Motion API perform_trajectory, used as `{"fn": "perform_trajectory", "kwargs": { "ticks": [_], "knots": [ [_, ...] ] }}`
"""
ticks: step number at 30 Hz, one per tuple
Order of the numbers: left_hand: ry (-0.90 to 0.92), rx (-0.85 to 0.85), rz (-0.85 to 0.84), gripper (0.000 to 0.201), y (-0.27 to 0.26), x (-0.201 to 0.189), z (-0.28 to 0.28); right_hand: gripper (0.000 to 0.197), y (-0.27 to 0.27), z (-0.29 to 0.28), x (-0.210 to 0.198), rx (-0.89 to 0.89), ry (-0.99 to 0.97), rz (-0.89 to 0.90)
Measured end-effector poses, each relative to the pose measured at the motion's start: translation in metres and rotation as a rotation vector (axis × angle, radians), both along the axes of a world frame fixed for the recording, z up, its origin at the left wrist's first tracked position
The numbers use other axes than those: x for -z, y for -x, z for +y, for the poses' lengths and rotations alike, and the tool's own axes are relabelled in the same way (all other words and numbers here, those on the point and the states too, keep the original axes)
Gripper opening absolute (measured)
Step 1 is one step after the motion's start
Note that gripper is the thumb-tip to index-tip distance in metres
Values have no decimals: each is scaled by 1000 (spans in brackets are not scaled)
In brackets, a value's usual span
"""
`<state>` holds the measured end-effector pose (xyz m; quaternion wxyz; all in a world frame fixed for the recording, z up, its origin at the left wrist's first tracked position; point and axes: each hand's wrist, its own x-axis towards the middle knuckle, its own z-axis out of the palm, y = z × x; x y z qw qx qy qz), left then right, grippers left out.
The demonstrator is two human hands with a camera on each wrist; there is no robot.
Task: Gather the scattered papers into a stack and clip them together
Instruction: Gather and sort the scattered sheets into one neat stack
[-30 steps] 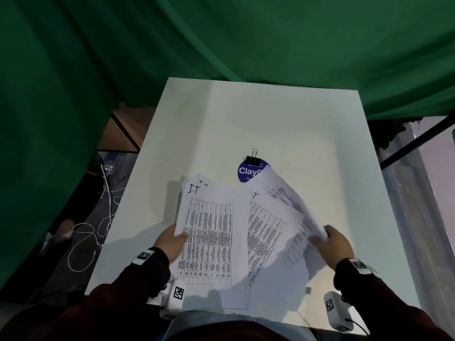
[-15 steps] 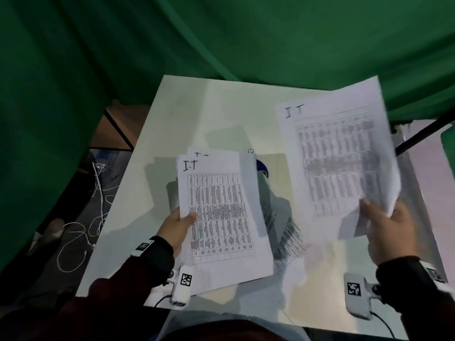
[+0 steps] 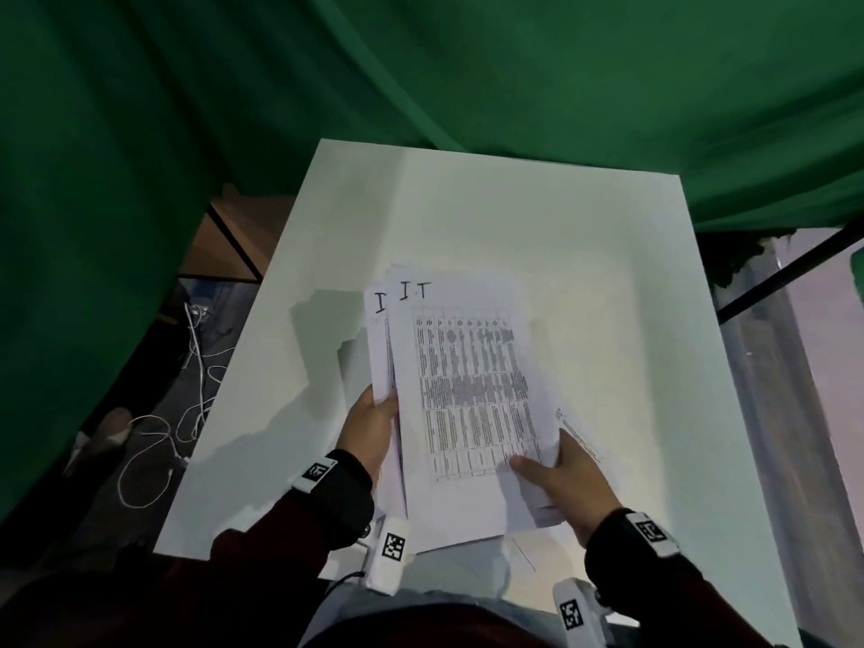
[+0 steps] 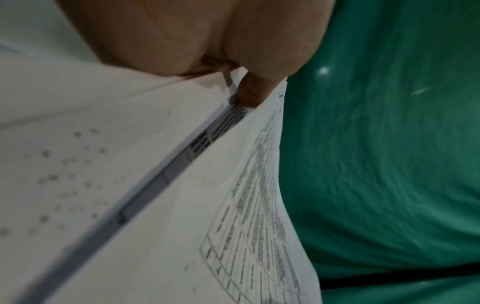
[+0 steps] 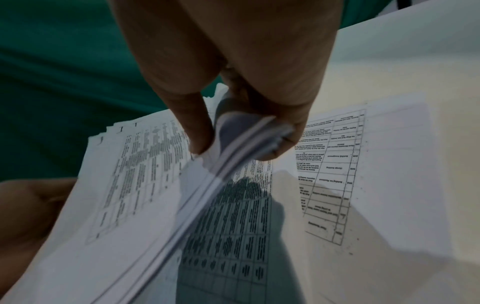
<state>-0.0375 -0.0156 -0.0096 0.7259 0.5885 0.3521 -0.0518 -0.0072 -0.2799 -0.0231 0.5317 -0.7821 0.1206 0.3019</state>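
Left hand: left hand (image 3: 371,425) grips the left edge of the stack of papers (image 3: 460,395); thumb on the upper sheets, fingers under them; in the left wrist view the thumb (image 4: 250,93) presses on printed paper
Right hand: right hand (image 3: 568,479) pinches the stack's lower right part; thumb on the top sheet, fingers curled beneath; the right wrist view shows the sheet edges bent between thumb and fingers (image 5: 281,142)
Stack: held between both hands above the white table (image 3: 537,226); sheets not squared, one sticking out to the left behind the top sheet; both bear handwritten letters at the far end and a printed grid below
Loose sheet: another printed sheet (image 3: 577,430) lies flat on the table just beyond the right hand, partly under the stack
Surroundings: green cloth (image 3: 421,63) hangs past the table's far edge; white cables (image 3: 187,399) lie on the floor to the left of the left hand
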Motion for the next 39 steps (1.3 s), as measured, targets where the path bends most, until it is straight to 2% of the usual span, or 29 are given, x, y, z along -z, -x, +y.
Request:
{"fn": "perform_trajectory", "kwargs": {
  "ticks": [3, 6, 8, 10, 12, 13, 15, 17, 19, 23, 27, 29, 31, 35, 38, 39],
  "knots": [
    [-97, 43, 62, 54, 9, 6, 2, 54, 6, 11, -3, -93, 76, -77],
    [-303, 127, 31, 36, 16, 11, 4, 35, 8, 22, -2, -141, 89, -115],
    [-337, 129, 50, 38, 19, 13, 12, 17, 1, 22, 0, -152, 128, -140],
    [-357, 129, 83, 38, 19, 13, 26, 26, -18, 7, 16, -67, 254, -176],
    [-417, 156, 125, 38, 21, 14, 38, 36, -41, -18, 34, -15, 532, -212],
    [-457, 188, 158, 39, 23, 15, 42, 48, -49, -32, 41, -44, 666, -205],
    [-530, 261, 222, 39, 30, 19, 47, 67, -54, -55, 52, -188, 810, -172],
    [-560, 292, 264, 39, 39, 27, 49, 67, -51, -67, 57, -327, 872, -155],
    [-581, 282, 290, 38, 46, 34, 49, 58, -47, -73, 63, -315, 829, -94],
    [-571, 255, 310, 36, 51, 40, 48, 20, -47, -78, 64, -362, 792, -77],
    [-537, 239, 280, 34, 45, 36, 52, 19, -57, -88, 36, -141, 741, -280],
    [-524, 228, 255, 34, 41, 32, 52, 20, -64, -94, 9, -22, 722, -386],
    [-519, 216, 230, 33, 35, 27, 52, 22, -70, -98, -18, 41, 660, -419],
    [-531, 217, 208, 33, 24, 24, 51, 23, -77, -100, -40, 32, 526, -315],
    [-508, 209, 197, 34, 21, 22, 51, 19, -80, -103, -16, -7, 547, -198],
    [-501, 204, 192, 34, 20, 21, 52, 25, -79, -104, -5, -28, 572, -160]
  ]
}}
